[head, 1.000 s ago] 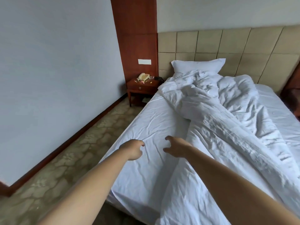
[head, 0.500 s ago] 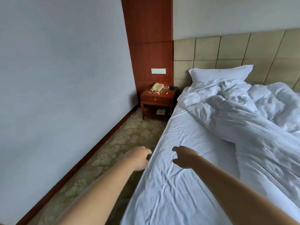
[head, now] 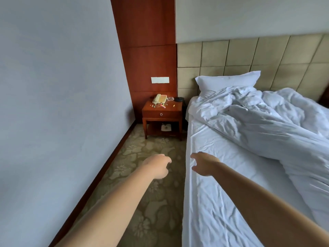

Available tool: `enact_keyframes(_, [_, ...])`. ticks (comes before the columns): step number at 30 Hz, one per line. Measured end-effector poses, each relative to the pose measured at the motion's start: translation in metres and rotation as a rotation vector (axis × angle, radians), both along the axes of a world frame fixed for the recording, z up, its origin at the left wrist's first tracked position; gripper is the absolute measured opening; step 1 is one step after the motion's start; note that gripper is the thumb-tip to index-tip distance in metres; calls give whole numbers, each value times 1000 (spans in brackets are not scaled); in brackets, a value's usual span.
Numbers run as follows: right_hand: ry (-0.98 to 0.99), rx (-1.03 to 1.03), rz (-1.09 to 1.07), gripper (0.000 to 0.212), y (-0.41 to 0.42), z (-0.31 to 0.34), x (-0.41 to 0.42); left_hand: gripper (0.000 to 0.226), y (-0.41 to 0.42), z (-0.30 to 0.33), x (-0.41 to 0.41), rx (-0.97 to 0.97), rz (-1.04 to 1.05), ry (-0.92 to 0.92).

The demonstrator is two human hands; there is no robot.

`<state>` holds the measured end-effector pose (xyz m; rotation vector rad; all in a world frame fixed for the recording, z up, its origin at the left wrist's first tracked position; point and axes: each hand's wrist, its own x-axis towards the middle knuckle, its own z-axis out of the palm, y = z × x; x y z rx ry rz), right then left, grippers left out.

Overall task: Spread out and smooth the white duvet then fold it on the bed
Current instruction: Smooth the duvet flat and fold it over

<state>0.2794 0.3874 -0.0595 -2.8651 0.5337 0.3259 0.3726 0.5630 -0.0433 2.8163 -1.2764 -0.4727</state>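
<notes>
On the bed (head: 210, 202) our rumpled white duvet (head: 270, 125) runs headboard-to-foot; our left hand (head: 157, 167) and right hand (head: 204, 164) hang loose-fingered, holding nothing.

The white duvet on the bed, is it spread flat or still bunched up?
Bunched up. The white duvet lies crumpled in a ridge along the bed's far side, leaving bare sheet near both empty hands.

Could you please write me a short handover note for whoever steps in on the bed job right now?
Left hand: empty, fingers loosely curled, out over the patterned carpet.
Right hand: empty, relaxed, above the near edge of the white bed sheet.
The rumpled white duvet lies bunched across the bed's far side, up against the white pillow.
Done: nothing visible; neither hand has a grip.
Left: spread it, smooth it, fold it.
</notes>
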Motion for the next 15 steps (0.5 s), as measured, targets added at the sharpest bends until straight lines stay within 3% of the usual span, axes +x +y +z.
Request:
enact_keyframes(8, [60,-80,-175,51,16,2,96,49,-11,4,146,-38,-193,13])
enact_keyframes(15, [88,-101,-312,46,-60,-10,195,51,-99,-6,257,-3,-357,-25])
